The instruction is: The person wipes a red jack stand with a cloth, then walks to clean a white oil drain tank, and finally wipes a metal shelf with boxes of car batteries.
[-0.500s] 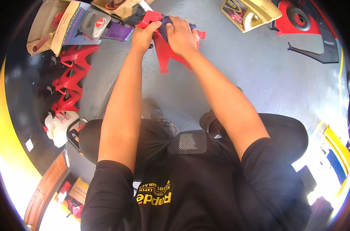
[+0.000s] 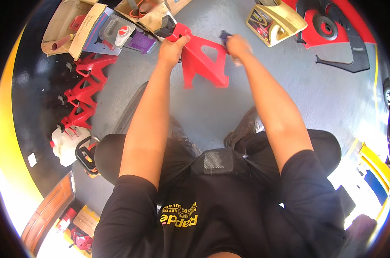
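Note:
A red jack stand (image 2: 203, 60) is tipped over in front of me, its splayed legs toward me and its black saddle end at the upper left. My left hand (image 2: 171, 50) is closed round its red neck, just below the saddle. To the right of the stand, my right hand (image 2: 239, 47) is closed on a bunched dark blue cloth (image 2: 224, 37); it is slightly blurred. The cloth pokes out on the left side of the fist, beside one leg of the stand. Whether cloth and stand touch, I cannot tell.
Several more red jack stands (image 2: 81, 92) line the left side, with a white jug (image 2: 68, 146) nearer me. Beyond them are an open cardboard box (image 2: 92, 28) and a grey bottle (image 2: 115, 32). A cut-open gold jug (image 2: 268, 26) and a red wheeled machine (image 2: 347, 23) occupy the far right.
My right hand has moved off the jack stand to the right and slightly down, taking the cloth along. My left hand keeps its grip on the stand, whose legs show more fully.

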The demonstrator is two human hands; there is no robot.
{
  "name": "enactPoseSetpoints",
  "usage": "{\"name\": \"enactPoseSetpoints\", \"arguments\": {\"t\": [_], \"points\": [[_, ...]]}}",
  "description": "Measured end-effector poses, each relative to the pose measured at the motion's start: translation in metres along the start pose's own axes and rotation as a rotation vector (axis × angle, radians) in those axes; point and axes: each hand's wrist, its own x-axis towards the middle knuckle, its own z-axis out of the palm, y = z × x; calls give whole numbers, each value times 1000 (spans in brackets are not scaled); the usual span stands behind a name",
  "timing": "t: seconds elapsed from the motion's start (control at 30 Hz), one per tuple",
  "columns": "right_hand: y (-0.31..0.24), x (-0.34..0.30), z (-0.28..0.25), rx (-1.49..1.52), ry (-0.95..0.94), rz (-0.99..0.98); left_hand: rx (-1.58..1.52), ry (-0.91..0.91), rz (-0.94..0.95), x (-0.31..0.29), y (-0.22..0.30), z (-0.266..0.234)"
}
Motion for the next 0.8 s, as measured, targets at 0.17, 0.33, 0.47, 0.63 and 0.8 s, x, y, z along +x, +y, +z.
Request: {"name": "enactPoseSetpoints", "arguments": {"t": [0.17,0.33,0.47,0.63,0.8], "points": [[16,-6,14,319,203,-116,-114,10,33,1,0,-3],[-22,-20,49,407,191,-27,-187,56,-13,-4,1,-8],[-36,-45,49,431,256,-89,-200,55,-19,5,-2,-13],[-55,-98,55,197,256,-187,-121,29,-60,13,-8,-16],[-68,-137,50,169,201,-223,-155,21,-46,15,-10,-22]]}}
